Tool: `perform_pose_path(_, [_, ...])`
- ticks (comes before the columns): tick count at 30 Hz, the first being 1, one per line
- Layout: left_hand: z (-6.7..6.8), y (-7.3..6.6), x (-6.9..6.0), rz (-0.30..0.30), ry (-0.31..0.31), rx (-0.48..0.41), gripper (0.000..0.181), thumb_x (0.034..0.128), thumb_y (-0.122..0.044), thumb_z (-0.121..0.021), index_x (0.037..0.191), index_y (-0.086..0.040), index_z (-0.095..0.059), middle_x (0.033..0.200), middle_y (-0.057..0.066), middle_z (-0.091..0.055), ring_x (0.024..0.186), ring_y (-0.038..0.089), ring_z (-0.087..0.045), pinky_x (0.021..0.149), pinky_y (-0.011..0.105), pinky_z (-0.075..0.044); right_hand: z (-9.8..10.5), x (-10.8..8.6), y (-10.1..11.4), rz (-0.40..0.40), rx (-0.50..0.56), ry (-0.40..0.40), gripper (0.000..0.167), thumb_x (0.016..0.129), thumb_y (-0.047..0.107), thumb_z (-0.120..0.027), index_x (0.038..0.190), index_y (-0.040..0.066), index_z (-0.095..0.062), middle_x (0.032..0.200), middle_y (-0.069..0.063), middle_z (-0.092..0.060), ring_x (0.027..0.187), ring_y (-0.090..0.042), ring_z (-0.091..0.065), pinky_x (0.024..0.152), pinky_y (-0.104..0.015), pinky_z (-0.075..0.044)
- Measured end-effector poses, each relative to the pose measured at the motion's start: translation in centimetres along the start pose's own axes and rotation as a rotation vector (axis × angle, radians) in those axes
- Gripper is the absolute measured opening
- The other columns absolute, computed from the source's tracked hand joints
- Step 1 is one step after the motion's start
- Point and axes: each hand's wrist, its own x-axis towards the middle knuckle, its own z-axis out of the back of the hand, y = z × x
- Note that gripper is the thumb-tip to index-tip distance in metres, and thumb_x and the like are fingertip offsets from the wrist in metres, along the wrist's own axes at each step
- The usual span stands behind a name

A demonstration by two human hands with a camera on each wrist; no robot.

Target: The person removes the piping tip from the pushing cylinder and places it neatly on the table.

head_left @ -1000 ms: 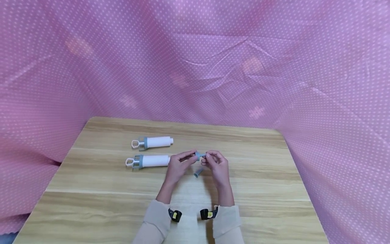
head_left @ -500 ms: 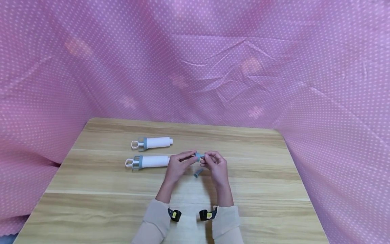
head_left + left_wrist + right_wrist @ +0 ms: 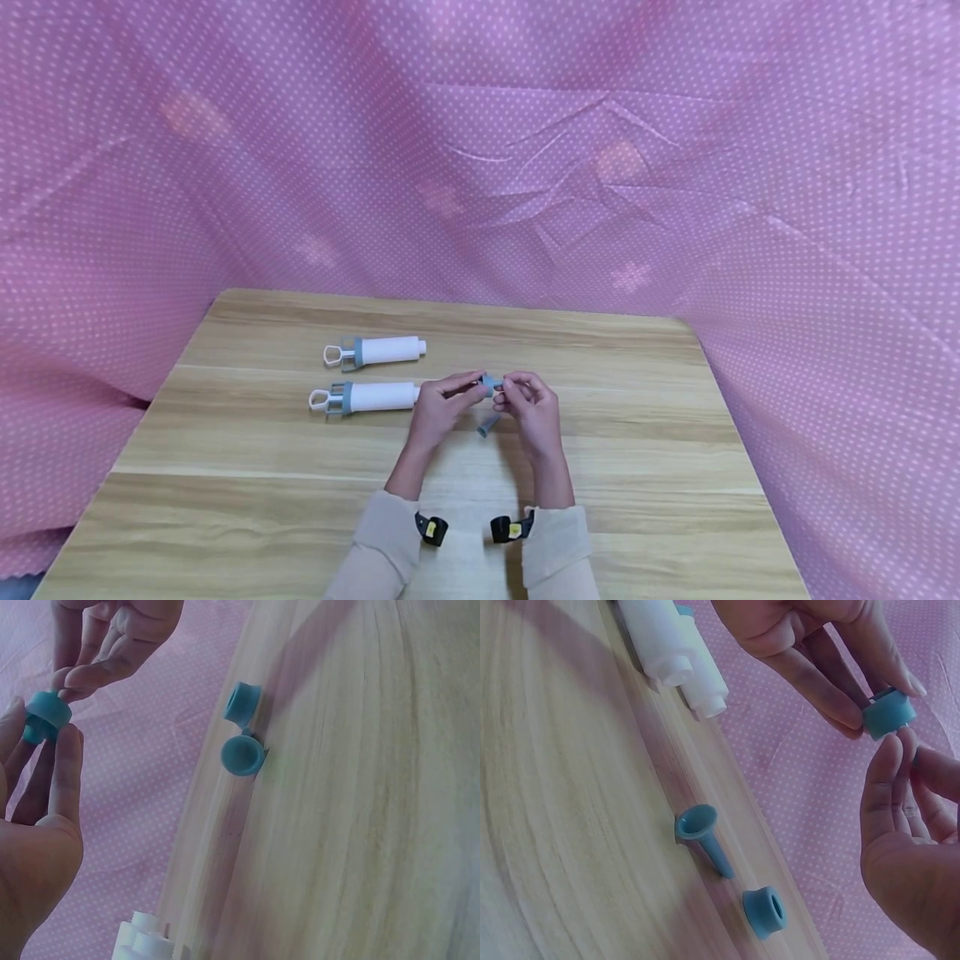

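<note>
Above the middle of the table, my left hand [image 3: 441, 408] pinches a teal round cap-like piece [image 3: 49, 711] between thumb and fingers. My right hand [image 3: 534, 412] pinches the thin stem on the cap's other side; the fingertips mostly hide the stem. Below the hands, a teal funnel-shaped nozzle [image 3: 705, 829] with a long narrow tube lies on the table. A short flared teal ring [image 3: 765, 912] rests near it, hidden behind my right hand in the head view.
Two white syringe-like pumps with teal collars and white loop handles lie left of my hands: a near pump [image 3: 382, 397] and a far pump [image 3: 390, 349]. The near one's tip reaches my left hand in the head view. Pink dotted cloth [image 3: 480, 208] surrounds the wooden table [image 3: 247, 517].
My right hand has shifted slightly left toward the cap, so less of the stem shows. My left hand keeps its hold with hardly any movement.
</note>
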Motion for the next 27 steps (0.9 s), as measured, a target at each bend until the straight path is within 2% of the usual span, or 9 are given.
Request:
perform_pose_path(3, [-0.01, -0.09, -0.15, 0.010, -0.001, -0.009, 0.030, 0.0878, -0.022, -0.082, 0.115, -0.009, -0.078, 0.115, 0.004, -0.074, 0.109, 0.019, -0.070, 0.086, 0.027, -0.057, -0.11, -0.11, -0.21, -0.013, 0.017, -0.014, 0.009, 0.097, -0.003, -0.063, 0.105, -0.008, -0.061, 0.084, -0.006, -0.069, 0.071, -0.014, -0.066, 0.069, -0.026, -0.059])
perform_pose_path(5, [0.01, -0.11, -0.23, 0.015, -0.001, -0.013, 0.030, 0.0875, -0.022, -0.082, 0.114, -0.009, -0.078, 0.115, 0.004, -0.075, 0.109, 0.019, -0.070, 0.087, 0.027, -0.057, -0.19, -0.18, -0.34, -0.020, 0.029, -0.021, 0.007, 0.097, -0.004, -0.062, 0.104, -0.006, -0.062, 0.084, -0.006, -0.069, 0.070, -0.014, -0.066, 0.069, -0.026, -0.059])
perform_pose_path(10, [0.05, -0.07, -0.24, 0.012, -0.004, -0.024, 0.032, 0.0869, -0.025, -0.083, 0.115, -0.010, -0.078, 0.114, 0.004, -0.075, 0.108, 0.020, -0.070, 0.086, 0.026, -0.057, -0.29, -0.21, -0.55, -0.013, 0.032, -0.021, 0.010, 0.097, -0.005, -0.062, 0.105, -0.009, -0.060, 0.084, -0.006, -0.069, 0.070, -0.014, -0.066, 0.068, -0.024, -0.058])
perform_pose_path(16, [0.06, -0.04, -0.07, 0.005, 0.008, -0.034, 0.033, 0.0879, -0.023, -0.082, 0.117, -0.008, -0.077, 0.113, 0.005, -0.075, 0.105, 0.019, -0.070, 0.083, 0.025, -0.057, -0.35, -0.09, -0.61, -0.004, 0.027, -0.028, 0.005, 0.096, -0.007, -0.063, 0.100, -0.004, -0.064, 0.082, -0.006, -0.069, 0.068, -0.013, -0.066, 0.067, -0.024, -0.058])
perform_pose_path(21, [0.01, -0.06, 0.02, 0.003, 0.010, -0.011, 0.033, 0.0876, -0.021, -0.082, 0.117, -0.008, -0.077, 0.114, 0.007, -0.075, 0.104, 0.019, -0.070, 0.082, 0.023, -0.056, -0.43, -0.10, -0.54, 0.001, 0.018, -0.030, 0.009, 0.096, -0.008, -0.063, 0.096, 0.000, -0.066, 0.081, -0.006, -0.069, 0.068, -0.013, -0.066, 0.066, -0.025, -0.059])
perform_pose_path(27, [-0.19, 0.09, 0.10, 0.019, -0.011, 0.002, 0.031, 0.0872, -0.020, -0.082, 0.116, -0.007, -0.077, 0.115, 0.008, -0.074, 0.106, 0.022, -0.070, 0.082, 0.022, -0.056, -0.52, -0.14, -0.47, 0.012, -0.013, -0.029, 0.008, 0.095, -0.009, -0.064, 0.095, -0.001, -0.066, 0.080, -0.006, -0.071, 0.068, -0.014, -0.067, 0.066, -0.026, -0.059])
